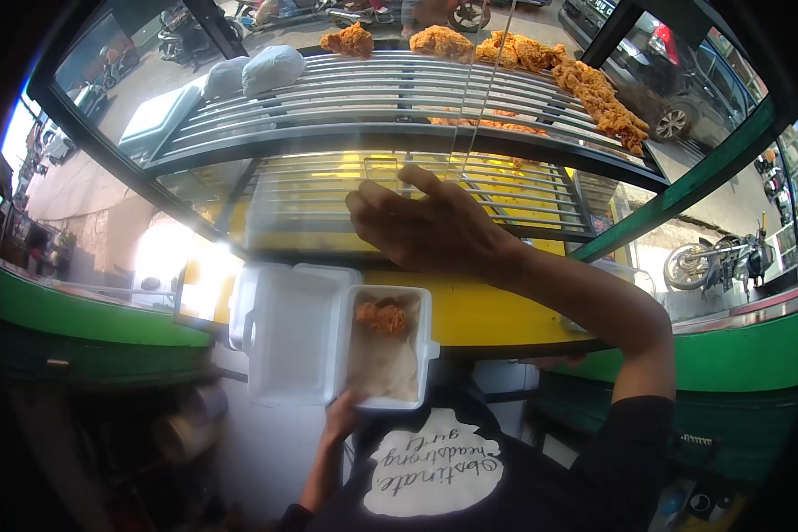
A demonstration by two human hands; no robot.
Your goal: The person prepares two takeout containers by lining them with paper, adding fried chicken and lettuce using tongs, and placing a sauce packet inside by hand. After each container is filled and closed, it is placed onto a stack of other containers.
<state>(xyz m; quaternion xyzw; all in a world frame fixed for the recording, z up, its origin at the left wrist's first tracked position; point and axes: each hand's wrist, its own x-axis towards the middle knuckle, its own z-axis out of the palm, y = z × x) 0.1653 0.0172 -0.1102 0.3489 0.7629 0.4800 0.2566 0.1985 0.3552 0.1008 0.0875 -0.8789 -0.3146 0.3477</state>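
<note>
My left hand [341, 418] grips the near edge of an open white foam takeaway box [426, 355], thumb on the rim. Brown paper [381, 368] lines the box, and a piece of fried chicken [382, 317] lies at its far end. The box's lid [294, 332] is folded back to the left. My right hand [417, 217] is raised at the front of a display case, fingers bent at the small square pull of a clear glass door [381, 167]. The exact contact of its fingertips is hard to make out.
Several fried chicken pieces [594, 93] lie on the case's upper metal rack [346, 97], beside wrapped white bundles [273, 71] and a foam box [160, 115]. A yellow counter [496, 310] runs below. A green frame post [683, 186] stands to the right. Beyond the glass are parked vehicles.
</note>
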